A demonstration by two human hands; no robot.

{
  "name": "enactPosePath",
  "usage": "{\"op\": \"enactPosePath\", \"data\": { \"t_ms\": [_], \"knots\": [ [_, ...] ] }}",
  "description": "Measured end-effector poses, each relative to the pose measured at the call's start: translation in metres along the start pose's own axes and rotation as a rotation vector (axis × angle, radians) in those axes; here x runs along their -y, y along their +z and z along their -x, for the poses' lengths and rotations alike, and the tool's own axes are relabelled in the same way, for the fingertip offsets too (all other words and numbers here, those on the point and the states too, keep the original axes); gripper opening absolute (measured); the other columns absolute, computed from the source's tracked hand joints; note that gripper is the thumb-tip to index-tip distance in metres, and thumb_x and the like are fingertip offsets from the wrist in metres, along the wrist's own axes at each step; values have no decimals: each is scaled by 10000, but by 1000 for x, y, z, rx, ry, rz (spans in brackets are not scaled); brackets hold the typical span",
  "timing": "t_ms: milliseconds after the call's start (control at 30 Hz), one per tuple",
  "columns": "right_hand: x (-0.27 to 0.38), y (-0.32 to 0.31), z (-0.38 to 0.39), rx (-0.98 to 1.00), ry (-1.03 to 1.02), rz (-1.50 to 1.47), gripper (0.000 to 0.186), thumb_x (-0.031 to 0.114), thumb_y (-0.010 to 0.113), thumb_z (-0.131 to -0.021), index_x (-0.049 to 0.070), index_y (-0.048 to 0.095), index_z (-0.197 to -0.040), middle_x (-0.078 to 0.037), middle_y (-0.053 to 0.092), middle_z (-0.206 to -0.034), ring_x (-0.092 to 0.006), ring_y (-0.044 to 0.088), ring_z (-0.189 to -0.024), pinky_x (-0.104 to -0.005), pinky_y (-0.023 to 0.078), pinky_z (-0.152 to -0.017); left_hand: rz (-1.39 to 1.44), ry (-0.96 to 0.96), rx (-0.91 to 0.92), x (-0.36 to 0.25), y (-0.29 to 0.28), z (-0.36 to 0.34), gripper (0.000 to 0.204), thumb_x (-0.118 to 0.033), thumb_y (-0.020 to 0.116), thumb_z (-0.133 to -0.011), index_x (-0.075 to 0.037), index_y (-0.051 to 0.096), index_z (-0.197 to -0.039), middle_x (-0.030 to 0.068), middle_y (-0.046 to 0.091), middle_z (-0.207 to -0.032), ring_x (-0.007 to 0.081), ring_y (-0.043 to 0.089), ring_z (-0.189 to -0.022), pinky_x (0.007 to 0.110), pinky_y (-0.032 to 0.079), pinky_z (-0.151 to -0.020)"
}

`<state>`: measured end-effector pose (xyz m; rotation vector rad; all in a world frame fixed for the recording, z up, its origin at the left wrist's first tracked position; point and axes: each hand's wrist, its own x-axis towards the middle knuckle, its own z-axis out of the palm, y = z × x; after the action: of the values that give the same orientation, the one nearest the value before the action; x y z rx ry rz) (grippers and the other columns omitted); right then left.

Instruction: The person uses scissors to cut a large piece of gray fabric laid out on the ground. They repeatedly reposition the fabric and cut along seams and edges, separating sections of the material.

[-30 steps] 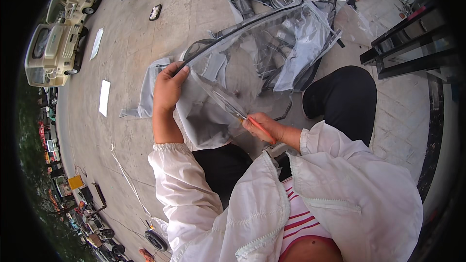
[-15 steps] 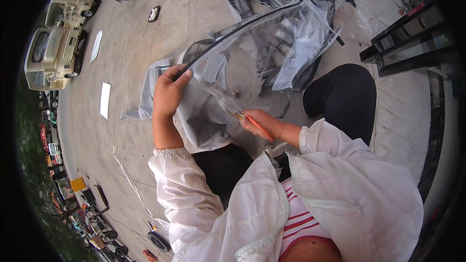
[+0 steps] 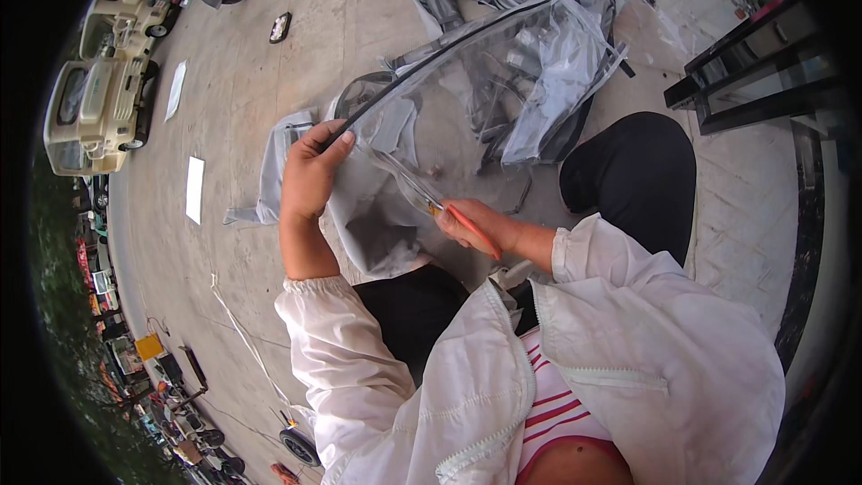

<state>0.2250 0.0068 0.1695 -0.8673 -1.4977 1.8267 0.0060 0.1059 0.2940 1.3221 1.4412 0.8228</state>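
Sitting on the concrete ground (image 3: 269,54) with a big clear plastic cover (image 3: 485,81) with grey fabric edging draped from the lap out across the floor in front. Left hand (image 3: 310,175) has its fingers curled and pinched on the cover's dark edge strip (image 3: 431,58), holding that bit up and taut. Right hand (image 3: 471,226) is closed around a thin orange-handled tool (image 3: 467,229), can't tell if it's a blade or a pick, with the tip end pressed against the clear sheet just beside a seam and not far from the left hand.

What I'd worry about: the tool tip points roughly toward the left hand, so if the sheet gives suddenly or the tool skids on that slick plastic, it could run on toward the left fingers. Also the plastic is only tensioned on one side, so a slack spot could bunch up and the tip could go through the clear panel instead of following the seam. Both knees in black trousers (image 3: 637,171) sit right under the work too, so a slip downward isn't great either

Off to the left there are some cream toy ride-on cars (image 3: 94,99) and a white paper slip (image 3: 194,189) on the floor, well apart from all this
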Motion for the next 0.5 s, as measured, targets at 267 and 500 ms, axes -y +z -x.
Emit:
{"op": "enactPosePath", "data": {
  "t_ms": [267,500],
  "knots": [
    [4,-3,4,-25,-84,184,439,407,487,-936,6,516,-762,-103,497,-626,-189,448,-584,-339,407,-589,18,-23,-26,5,-4,-1,201,-107,633,-858,-1,644,-1029,-45,598,-840,45,492,-760,194,391,-694],
    [8,0,-1,38,-61,-32,463,490,393,-951,77,457,-751,24,411,-580,-70,406,-500,-251,373,-476,-17,-5,-5,-4,4,2,199,-108,635,-858,2,645,-1025,-42,599,-844,43,492,-760,192,390,-693]
  ]
}}
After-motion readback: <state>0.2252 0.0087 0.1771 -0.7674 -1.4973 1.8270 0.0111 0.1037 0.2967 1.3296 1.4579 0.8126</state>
